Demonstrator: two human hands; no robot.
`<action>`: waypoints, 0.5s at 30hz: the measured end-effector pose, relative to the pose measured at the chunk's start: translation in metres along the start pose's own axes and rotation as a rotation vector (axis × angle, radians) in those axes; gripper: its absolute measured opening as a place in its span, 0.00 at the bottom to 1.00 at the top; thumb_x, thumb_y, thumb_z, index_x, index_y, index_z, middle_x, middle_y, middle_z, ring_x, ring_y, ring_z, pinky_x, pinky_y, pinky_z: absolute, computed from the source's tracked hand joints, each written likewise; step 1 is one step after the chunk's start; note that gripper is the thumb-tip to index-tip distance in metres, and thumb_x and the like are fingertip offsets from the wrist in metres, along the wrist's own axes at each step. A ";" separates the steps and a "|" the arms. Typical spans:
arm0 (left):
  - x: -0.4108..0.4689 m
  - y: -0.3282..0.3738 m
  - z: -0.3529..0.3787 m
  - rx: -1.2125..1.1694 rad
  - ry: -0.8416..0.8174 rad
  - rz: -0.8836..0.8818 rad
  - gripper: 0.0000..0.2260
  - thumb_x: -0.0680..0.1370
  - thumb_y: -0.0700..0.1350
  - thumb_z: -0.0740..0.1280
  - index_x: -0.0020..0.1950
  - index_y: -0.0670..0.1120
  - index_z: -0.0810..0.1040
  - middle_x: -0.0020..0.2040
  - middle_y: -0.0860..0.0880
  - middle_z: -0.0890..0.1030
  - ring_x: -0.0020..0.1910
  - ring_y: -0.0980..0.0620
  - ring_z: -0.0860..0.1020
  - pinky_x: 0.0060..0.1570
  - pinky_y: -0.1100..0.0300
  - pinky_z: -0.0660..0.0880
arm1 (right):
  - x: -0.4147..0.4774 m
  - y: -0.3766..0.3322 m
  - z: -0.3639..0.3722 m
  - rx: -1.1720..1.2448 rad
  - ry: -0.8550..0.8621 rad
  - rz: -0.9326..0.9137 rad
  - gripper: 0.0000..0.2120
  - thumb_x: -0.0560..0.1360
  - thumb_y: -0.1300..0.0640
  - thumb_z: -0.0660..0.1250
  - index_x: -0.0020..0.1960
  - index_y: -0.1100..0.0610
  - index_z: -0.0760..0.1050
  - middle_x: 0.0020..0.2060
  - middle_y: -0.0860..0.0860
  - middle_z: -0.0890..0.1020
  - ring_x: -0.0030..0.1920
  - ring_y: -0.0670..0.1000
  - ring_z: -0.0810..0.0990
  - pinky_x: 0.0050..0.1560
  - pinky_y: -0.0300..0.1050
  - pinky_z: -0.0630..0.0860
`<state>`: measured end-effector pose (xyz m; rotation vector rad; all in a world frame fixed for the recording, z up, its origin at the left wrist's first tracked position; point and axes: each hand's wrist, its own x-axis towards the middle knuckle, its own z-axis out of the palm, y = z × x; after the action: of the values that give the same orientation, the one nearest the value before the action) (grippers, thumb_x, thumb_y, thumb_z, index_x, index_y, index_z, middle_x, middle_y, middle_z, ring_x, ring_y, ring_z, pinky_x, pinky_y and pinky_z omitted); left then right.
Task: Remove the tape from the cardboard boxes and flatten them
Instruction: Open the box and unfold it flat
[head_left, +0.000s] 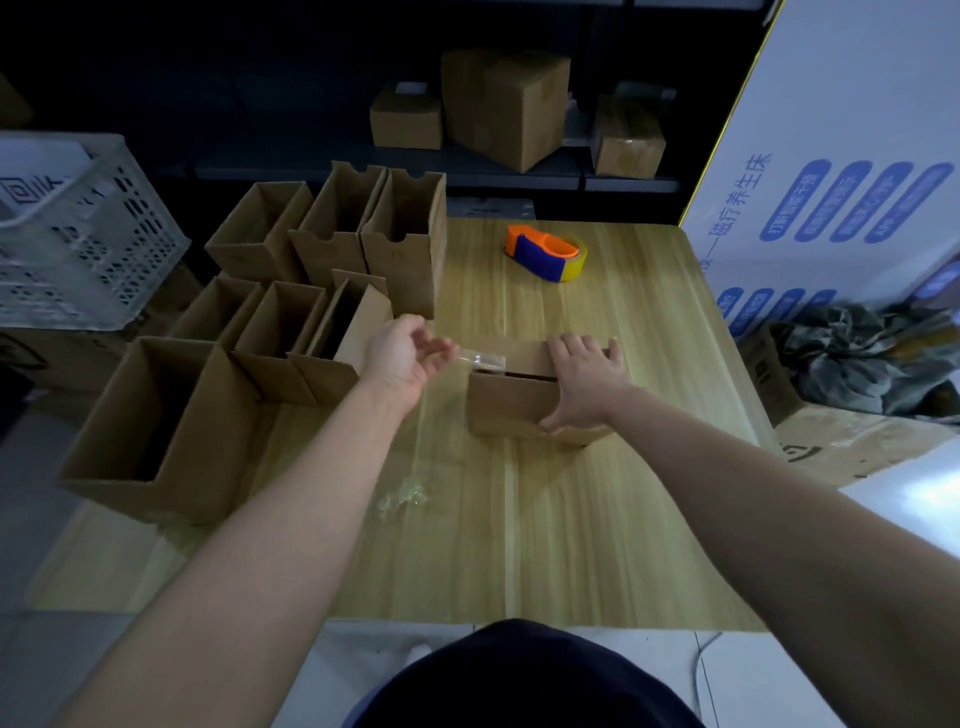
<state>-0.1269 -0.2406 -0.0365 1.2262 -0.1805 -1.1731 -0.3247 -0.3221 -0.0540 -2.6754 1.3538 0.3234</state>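
A small closed cardboard box (511, 402) lies on the wooden table (571, 519), right of centre. My right hand (584, 382) presses flat on its top right part, the thumb down its near side. My left hand (408, 358) is just left of the box and pinches the end of a clear tape strip (480, 360). That strip is peeled partly off the box top and stretches between my fingers and the seam. A crumpled wad of clear tape (405, 498) lies on the table nearer to me.
Several open cardboard boxes (332, 291) stand along the table's left side. An orange and blue tape dispenser (545, 252) rests at the back. A white plastic crate (67, 228) is far left, a large white printed carton (831, 171) at right, more boxes on a shelf behind.
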 end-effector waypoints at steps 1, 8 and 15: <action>0.003 0.002 -0.008 -0.002 0.063 0.030 0.05 0.79 0.39 0.61 0.44 0.42 0.72 0.36 0.46 0.74 0.36 0.49 0.78 0.45 0.53 0.81 | 0.000 0.005 0.000 -0.003 -0.003 0.017 0.56 0.60 0.36 0.75 0.76 0.57 0.50 0.72 0.53 0.61 0.73 0.57 0.58 0.73 0.66 0.48; 0.009 -0.008 -0.039 0.217 0.309 0.108 0.08 0.78 0.36 0.64 0.56 0.44 0.70 0.44 0.45 0.75 0.38 0.52 0.77 0.46 0.56 0.80 | 0.004 0.011 -0.003 -0.016 -0.017 0.044 0.55 0.60 0.37 0.76 0.76 0.56 0.52 0.71 0.54 0.62 0.72 0.57 0.60 0.72 0.69 0.49; 0.018 -0.015 -0.071 0.485 0.320 0.106 0.10 0.75 0.41 0.69 0.55 0.45 0.74 0.49 0.46 0.78 0.47 0.50 0.79 0.54 0.54 0.78 | 0.000 0.028 -0.009 -0.028 0.002 0.189 0.54 0.60 0.36 0.76 0.75 0.57 0.53 0.70 0.55 0.64 0.71 0.59 0.62 0.71 0.69 0.51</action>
<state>-0.0801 -0.2075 -0.0848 1.7892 -0.2960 -0.8486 -0.3462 -0.3409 -0.0463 -2.5739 1.6189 0.3614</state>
